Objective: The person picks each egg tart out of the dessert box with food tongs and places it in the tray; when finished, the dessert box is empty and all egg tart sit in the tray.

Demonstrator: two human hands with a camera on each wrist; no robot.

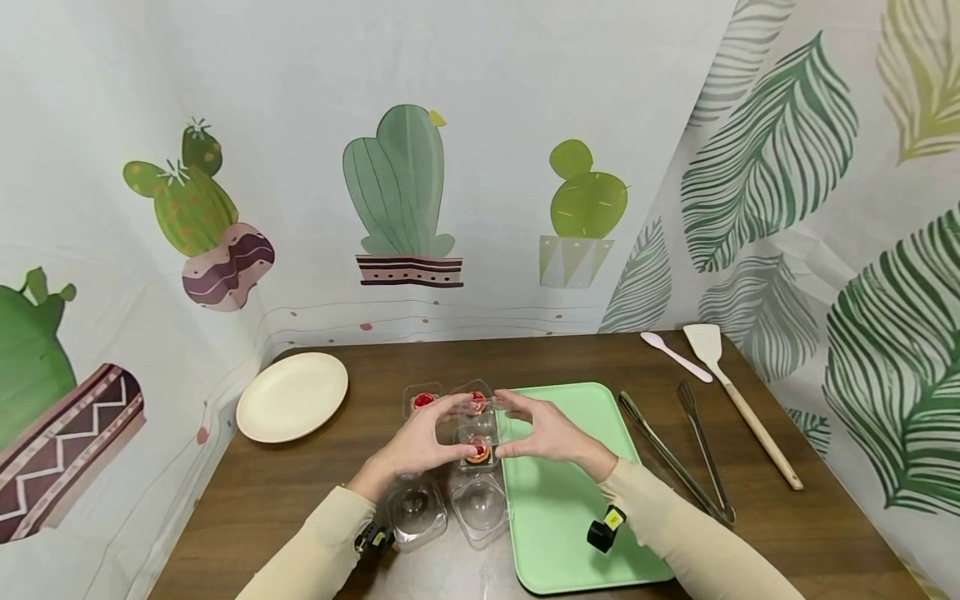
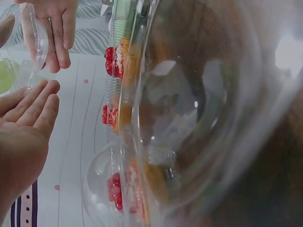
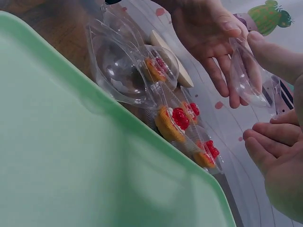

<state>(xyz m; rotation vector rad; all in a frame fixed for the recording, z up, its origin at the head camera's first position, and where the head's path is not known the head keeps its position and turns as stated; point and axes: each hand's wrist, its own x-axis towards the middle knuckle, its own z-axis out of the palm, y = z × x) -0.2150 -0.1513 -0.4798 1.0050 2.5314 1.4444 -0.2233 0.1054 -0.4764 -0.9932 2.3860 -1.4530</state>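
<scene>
A clear plastic dome lid (image 3: 246, 78) is held up between both hands, gripped at opposite edges between thumb and fingertips. My left hand (image 1: 420, 437) has its left side, my right hand (image 1: 546, 432) its right. Below them, small tarts with red berries (image 1: 478, 452) sit in clear plastic containers; a berry tart (image 3: 173, 123) and others line up in the right wrist view. Another tart (image 1: 424, 401) is at the back left, partly behind my left hand. Nearer the front, clear dome pieces (image 1: 480, 506) lie on the table. Transparency hides much of the lid's outline in the head view.
A green tray (image 1: 577, 517) lies right of the containers, under my right forearm. Metal tongs (image 1: 675, 458), a white spatula with wooden handle (image 1: 750, 412) and a pink spoon (image 1: 678, 357) are further right. A cream plate (image 1: 292, 397) sits at the back left of the brown table (image 1: 225, 508).
</scene>
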